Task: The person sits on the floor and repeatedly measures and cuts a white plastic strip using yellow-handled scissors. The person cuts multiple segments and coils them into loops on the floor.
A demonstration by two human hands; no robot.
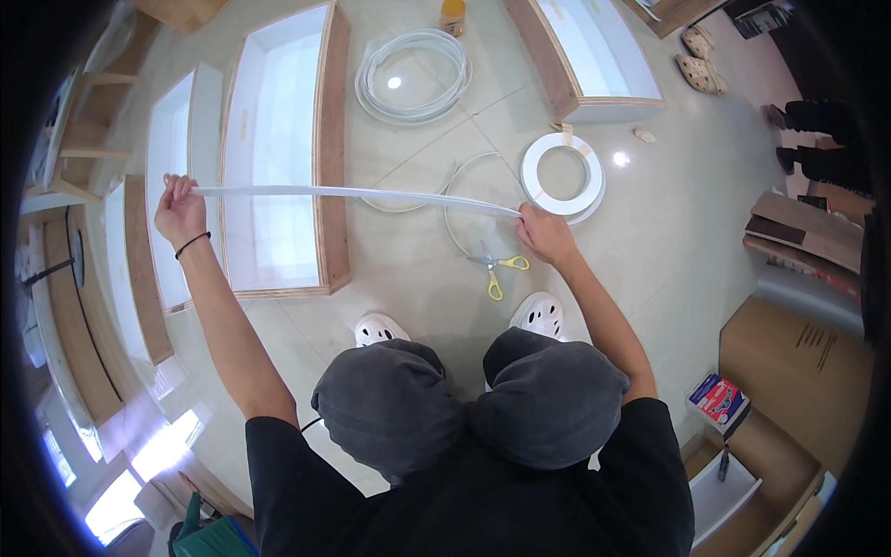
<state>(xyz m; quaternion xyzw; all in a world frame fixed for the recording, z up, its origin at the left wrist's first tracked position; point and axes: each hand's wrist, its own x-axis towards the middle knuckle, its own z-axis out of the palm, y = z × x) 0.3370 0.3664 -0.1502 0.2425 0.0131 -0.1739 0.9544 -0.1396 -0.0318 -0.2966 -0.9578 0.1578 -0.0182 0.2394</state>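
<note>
Strip (371, 193) above floor (640, 251), boxes (330, 158) left, roll (594, 176) right

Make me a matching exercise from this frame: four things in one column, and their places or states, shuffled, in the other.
Things:
1. long white strip
2. scissors
3. jar
4. ring-shaped roll

Places or states:
A. orange, beside the loose white coil
B. spanning from the left hand to the right hand
C. white, lying on the floor just beyond the right hand
D. yellow-handled, on the floor with blades apart

Pairs: 1-B, 2-D, 3-A, 4-C
</note>
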